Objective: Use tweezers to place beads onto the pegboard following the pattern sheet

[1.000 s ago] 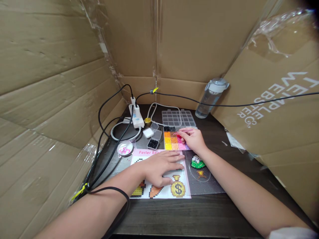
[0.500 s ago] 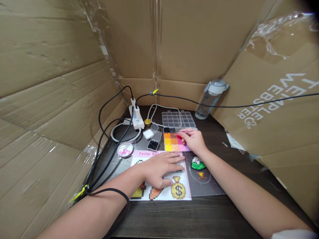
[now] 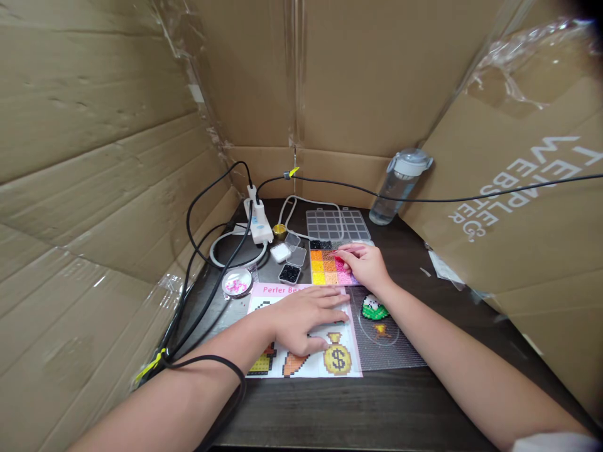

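Note:
My left hand [image 3: 306,320] lies flat with fingers spread on a Perler bead pattern sheet [image 3: 306,370], which shows a money bag and other pixel pictures. My right hand [image 3: 368,263] is closed on pink tweezers [image 3: 351,250], their tips over the brown beads of a sectioned bead box [image 3: 316,266]. Beads in orange, yellow, black and pink fill its compartments. Beneath my right forearm is a clear pegboard [image 3: 405,358]. On it are a green, white and black bead piece [image 3: 374,309] and a small orange-brown bead piece [image 3: 380,330] within a round outline.
Small boxes of black beads [image 3: 289,274] and white beads [image 3: 281,252] stand left of the bead box. Near them are a dish of pink beads [image 3: 236,282], a gold cup [image 3: 279,231] and a power strip [image 3: 258,223]. A water bottle [image 3: 398,186] stands behind; black cables [image 3: 188,232] cross my left arm.

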A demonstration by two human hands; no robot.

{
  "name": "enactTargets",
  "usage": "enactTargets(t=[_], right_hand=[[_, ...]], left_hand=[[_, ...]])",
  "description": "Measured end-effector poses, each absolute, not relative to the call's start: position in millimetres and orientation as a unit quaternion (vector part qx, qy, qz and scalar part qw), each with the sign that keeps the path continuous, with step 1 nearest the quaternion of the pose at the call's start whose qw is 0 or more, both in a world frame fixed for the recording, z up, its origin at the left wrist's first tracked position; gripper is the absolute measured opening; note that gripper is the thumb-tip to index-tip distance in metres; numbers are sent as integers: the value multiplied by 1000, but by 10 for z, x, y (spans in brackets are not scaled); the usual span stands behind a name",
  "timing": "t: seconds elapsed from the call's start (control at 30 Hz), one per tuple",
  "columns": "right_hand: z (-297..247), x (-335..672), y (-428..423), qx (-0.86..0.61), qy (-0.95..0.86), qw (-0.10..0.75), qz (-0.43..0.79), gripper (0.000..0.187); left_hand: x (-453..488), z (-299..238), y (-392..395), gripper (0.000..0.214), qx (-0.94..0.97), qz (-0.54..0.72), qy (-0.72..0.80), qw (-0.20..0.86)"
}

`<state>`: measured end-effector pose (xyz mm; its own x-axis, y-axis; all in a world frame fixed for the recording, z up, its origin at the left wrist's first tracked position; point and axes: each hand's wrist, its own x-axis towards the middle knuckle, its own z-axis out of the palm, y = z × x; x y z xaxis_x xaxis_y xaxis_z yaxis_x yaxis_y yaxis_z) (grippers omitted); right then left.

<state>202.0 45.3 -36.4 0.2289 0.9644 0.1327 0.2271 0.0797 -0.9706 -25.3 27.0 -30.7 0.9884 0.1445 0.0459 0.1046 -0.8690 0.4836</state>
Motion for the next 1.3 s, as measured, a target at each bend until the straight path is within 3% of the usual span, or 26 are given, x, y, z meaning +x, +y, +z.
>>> enactTargets(t=[1.3], right_hand=[[-361, 2021, 441, -582, -520, 525, 338, 27]], left_hand=[[-243, -333, 278, 72, 967, 32, 64, 244]])
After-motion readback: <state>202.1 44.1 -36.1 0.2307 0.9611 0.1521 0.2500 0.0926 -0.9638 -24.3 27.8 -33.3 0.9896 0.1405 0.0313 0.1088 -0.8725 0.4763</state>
